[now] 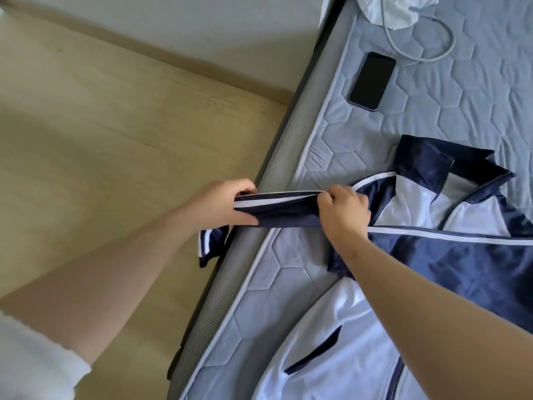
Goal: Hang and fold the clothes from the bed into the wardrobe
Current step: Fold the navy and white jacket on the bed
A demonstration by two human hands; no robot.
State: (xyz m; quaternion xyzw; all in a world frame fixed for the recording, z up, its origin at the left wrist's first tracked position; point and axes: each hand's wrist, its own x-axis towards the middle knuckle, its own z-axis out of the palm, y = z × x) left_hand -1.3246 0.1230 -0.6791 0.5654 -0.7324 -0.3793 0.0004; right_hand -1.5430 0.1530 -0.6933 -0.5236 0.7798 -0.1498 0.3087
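A navy and white zip jacket (450,255) lies spread on the quilted blue mattress (288,272), collar toward the far side. One navy sleeve (282,210) with white stripes stretches out past the mattress edge. My left hand (227,204) grips the sleeve near its cuff, over the floor. My right hand (340,210) pinches the same sleeve near the shoulder, above the mattress. The striped cuff (209,243) hangs down beside the bed. The wardrobe is not in view.
A black phone (372,80) lies on the mattress at the far side, next to a grey cable (432,44) and a crumpled pale cloth (395,10). Light wooden floor (101,140) runs along the left of the bed, up to a white wall.
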